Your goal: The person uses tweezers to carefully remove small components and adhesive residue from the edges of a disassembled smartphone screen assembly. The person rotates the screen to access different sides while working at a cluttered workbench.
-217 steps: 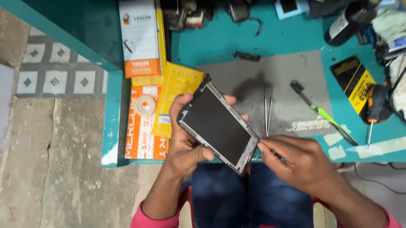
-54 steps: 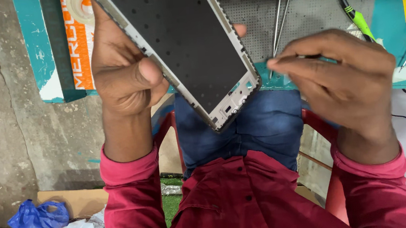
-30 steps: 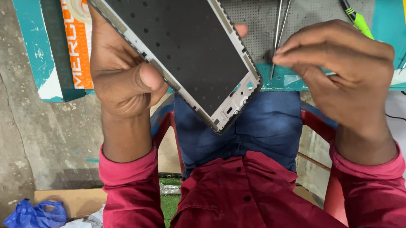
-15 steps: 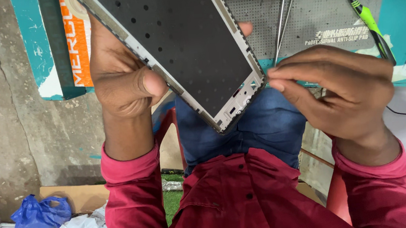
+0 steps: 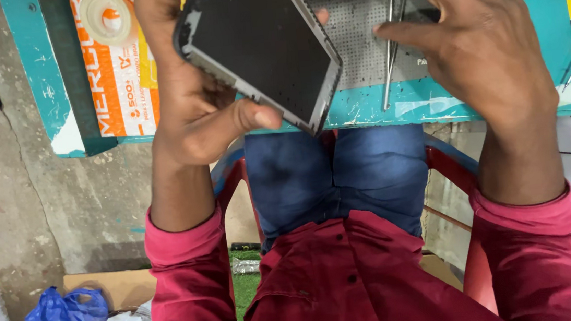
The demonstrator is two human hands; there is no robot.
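The left hand (image 5: 192, 113) closes around a phone screen frame (image 5: 258, 49), thumb on its near edge, above the teal table's (image 5: 363, 109) near rim. It looks thin, light and fragile, best held by its edges. Farther right, the right hand (image 5: 482, 47), fingers half open, touches metal tweezers (image 5: 390, 55) on the grey mat (image 5: 357, 30). A tape roll (image 5: 106, 16) lies far left.

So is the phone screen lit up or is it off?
Off. The phone panel in the left hand is plain black all over, with no picture or glow. The right hand is over the grey mat.
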